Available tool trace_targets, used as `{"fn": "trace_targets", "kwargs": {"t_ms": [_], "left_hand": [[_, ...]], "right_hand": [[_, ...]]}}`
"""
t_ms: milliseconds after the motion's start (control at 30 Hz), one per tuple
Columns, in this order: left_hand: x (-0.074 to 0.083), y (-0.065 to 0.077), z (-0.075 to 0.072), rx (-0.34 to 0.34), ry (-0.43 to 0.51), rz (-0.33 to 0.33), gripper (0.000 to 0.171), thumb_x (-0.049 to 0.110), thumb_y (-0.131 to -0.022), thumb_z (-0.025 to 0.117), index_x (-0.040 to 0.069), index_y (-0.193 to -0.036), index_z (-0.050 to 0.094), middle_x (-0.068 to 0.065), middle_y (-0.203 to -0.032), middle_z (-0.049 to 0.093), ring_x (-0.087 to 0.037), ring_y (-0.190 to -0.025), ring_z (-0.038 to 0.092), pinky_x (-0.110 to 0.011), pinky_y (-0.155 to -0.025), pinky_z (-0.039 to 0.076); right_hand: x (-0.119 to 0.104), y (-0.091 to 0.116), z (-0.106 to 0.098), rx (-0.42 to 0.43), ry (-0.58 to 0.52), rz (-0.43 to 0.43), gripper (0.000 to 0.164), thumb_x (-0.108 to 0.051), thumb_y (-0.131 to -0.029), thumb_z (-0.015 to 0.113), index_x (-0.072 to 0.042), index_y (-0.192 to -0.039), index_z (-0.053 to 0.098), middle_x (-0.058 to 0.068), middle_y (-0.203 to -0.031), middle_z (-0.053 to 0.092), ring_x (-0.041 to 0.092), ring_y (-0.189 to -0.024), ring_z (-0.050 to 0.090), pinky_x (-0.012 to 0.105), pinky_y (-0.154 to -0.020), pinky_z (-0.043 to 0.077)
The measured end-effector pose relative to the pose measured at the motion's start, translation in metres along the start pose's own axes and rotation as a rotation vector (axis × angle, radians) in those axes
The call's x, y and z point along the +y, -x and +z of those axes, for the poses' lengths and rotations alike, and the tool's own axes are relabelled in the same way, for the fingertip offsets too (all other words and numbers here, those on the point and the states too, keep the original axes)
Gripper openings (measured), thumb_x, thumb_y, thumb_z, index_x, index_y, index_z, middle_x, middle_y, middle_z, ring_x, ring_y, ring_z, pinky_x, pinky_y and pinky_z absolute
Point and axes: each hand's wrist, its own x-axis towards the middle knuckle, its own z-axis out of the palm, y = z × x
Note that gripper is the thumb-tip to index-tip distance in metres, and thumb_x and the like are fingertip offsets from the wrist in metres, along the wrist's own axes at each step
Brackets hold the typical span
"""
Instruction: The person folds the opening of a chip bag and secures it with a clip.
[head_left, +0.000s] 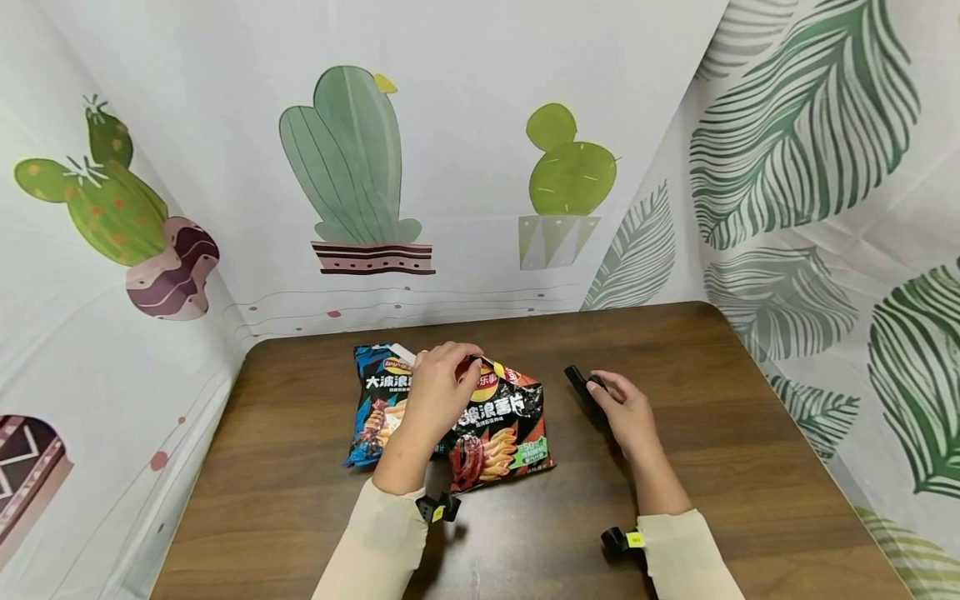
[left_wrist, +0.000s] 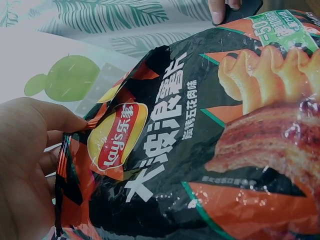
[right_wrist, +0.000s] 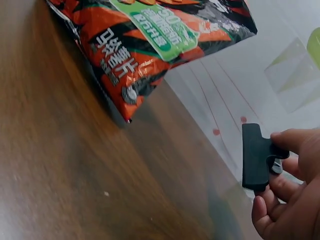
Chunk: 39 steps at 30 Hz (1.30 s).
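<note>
A black and orange chip bag [head_left: 491, 433] stands tilted on the wooden table, a picture of wavy chips and bacon on its front. My left hand [head_left: 442, 387] pinches its top edge between thumb and fingers; the left wrist view shows the thumb [left_wrist: 65, 117] on the crumpled rim. Behind that hand lies a blue chip bag [head_left: 378, 408], partly hidden, with a white strip [head_left: 402, 354] at its top. To the right of the bags, my right hand [head_left: 626, 412] holds a black bag clip [right_wrist: 255, 157] by its handle, thumb on one side and fingers on the other.
The brown wooden table [head_left: 712, 417] meets a white cloth backdrop [head_left: 465, 167] printed with cacti and leaves at its back and sides. Black wrist cameras, one on the left wrist [head_left: 438, 507] and one on the right wrist [head_left: 617, 542], stick out beside the sleeves.
</note>
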Motion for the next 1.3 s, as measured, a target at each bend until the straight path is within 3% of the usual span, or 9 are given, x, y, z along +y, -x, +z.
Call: {"fn": "trace_targets", "kwargs": {"t_ms": [167, 300, 400, 800, 1300], "left_hand": [[0.001, 0.0, 0.001, 0.0, 0.004, 0.002, 0.014, 0.021, -0.098, 0.067, 0.016, -0.109, 0.074, -0.003, -0.107, 0.075, -0.024, -0.1, 0.069, -0.048, -0.092, 0.043], [0.001, 0.0, 0.001, 0.003, 0.006, 0.003, 0.014, 0.021, -0.097, 0.067, 0.016, -0.108, 0.074, -0.002, -0.107, 0.075, -0.024, -0.1, 0.069, -0.049, -0.093, 0.042], [0.001, 0.0, 0.002, 0.004, 0.005, 0.006, 0.014, 0.021, -0.098, 0.067, 0.016, -0.108, 0.074, -0.002, -0.107, 0.075, -0.024, -0.1, 0.069, -0.048, -0.092, 0.042], [0.001, 0.0, 0.002, 0.007, 0.015, 0.011, 0.012, 0.02, -0.098, 0.066, 0.016, -0.106, 0.074, -0.002, -0.105, 0.074, -0.022, -0.097, 0.069, -0.049, -0.091, 0.042], [0.001, 0.0, 0.002, 0.012, 0.014, 0.013, 0.011, 0.019, -0.097, 0.067, 0.016, -0.105, 0.074, -0.001, -0.102, 0.075, -0.022, -0.095, 0.069, -0.048, -0.09, 0.043]], "right_hand": [[-0.004, 0.001, 0.006, -0.002, -0.078, -0.006, 0.044, -0.031, -0.098, 0.068, -0.008, -0.135, 0.061, 0.006, -0.116, 0.074, -0.001, -0.09, 0.062, 0.017, -0.078, 0.05], [-0.01, 0.003, 0.011, -0.027, -0.156, 0.007, 0.041, -0.025, -0.096, 0.07, -0.001, -0.128, 0.061, -0.011, -0.095, 0.072, -0.001, -0.079, 0.061, 0.018, -0.071, 0.052], [-0.014, 0.005, 0.014, -0.045, -0.199, -0.005, 0.04, -0.022, -0.096, 0.07, 0.002, -0.127, 0.061, -0.014, -0.09, 0.071, 0.001, -0.08, 0.063, 0.019, -0.071, 0.053], [-0.024, 0.009, 0.025, -0.089, -0.245, -0.157, 0.039, -0.022, -0.101, 0.063, 0.0, -0.133, 0.061, -0.014, -0.103, 0.072, 0.001, -0.094, 0.066, 0.018, -0.08, 0.053], [-0.035, 0.01, 0.029, -0.08, -0.308, -0.204, 0.038, -0.017, -0.099, 0.066, 0.009, -0.126, 0.061, -0.02, -0.09, 0.073, 0.0, -0.087, 0.067, 0.018, -0.076, 0.053]]}}
